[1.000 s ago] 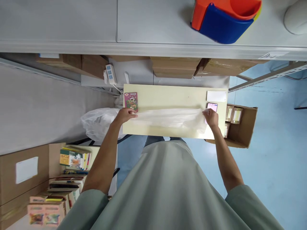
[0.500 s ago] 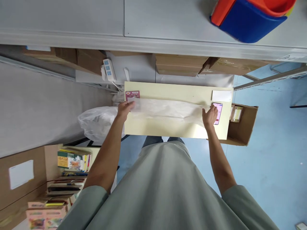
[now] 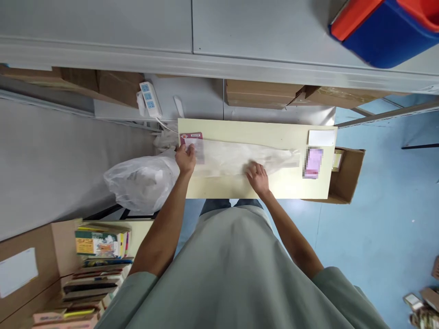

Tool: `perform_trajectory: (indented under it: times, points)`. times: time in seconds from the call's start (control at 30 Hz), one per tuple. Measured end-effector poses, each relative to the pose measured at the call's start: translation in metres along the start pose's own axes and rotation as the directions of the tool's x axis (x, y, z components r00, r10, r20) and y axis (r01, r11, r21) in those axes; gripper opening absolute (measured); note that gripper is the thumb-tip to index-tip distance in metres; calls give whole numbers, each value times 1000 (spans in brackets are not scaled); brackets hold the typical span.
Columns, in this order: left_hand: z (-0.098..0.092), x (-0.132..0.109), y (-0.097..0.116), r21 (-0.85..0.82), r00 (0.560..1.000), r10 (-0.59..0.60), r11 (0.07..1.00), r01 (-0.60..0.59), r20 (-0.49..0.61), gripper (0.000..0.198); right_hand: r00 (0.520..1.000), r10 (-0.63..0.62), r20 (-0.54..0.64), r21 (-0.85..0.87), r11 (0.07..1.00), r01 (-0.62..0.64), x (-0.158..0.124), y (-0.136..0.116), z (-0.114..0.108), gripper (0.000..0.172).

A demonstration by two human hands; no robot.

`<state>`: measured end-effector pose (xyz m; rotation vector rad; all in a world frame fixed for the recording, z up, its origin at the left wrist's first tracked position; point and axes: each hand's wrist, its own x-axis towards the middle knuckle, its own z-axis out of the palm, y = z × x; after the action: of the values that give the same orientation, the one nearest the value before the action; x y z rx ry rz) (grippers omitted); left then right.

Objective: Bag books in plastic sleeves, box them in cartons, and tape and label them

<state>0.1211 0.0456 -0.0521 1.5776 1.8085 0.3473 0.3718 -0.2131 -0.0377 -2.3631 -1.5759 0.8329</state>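
A long translucent white plastic bag lies flat across a pale yellow table. My left hand rests on the bag's left end, fingers curled over it, right beside a small pink picture card that the bag partly covers. My right hand lies on the bag's near edge around the middle, fingers spread flat. A phone with a pink screen lies at the table's right end, beyond the bag's tip.
A white card lies at the table's far right corner. An open cardboard box stands right of the table, a bulging white plastic bag left of it. Boxes of books sit at lower left. A grey shelf runs overhead.
The bag went from being held stretched between both hands to lying on the table. My right hand let go of its right end and slid left to the middle.
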Motion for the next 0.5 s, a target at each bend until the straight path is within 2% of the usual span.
perform_trajectory:
  times: [0.1,0.2,0.27,0.33,0.43,0.47,0.5]
  points:
    - [-2,5,-7,-11,1000,15,1000,-15,15,29,987,65,-144,-17,998,-68,-32,16,5,36]
    - [-2,6,-10,-39,1000,-11,999,12,25,22,946,198,-258,-36,976,-214,-58,30,4,40]
    - [-3,5,-7,-51,999,-45,998,46,27,20,914,287,-288,-28,951,-307,-70,36,1,42]
    - [-7,-1,-2,-51,999,-33,998,33,-16,29,897,334,-290,-7,936,-351,-76,37,-3,43]
    - [-10,-23,13,1,989,129,992,-130,-70,60,911,303,-281,34,951,-306,-66,29,-9,47]
    - [-8,-34,20,30,976,218,976,-217,-27,68,926,264,-270,47,964,-262,-57,23,-10,50]
    - [-3,-46,27,54,949,309,948,-312,61,72,944,211,-252,57,977,-203,-46,16,-10,53]
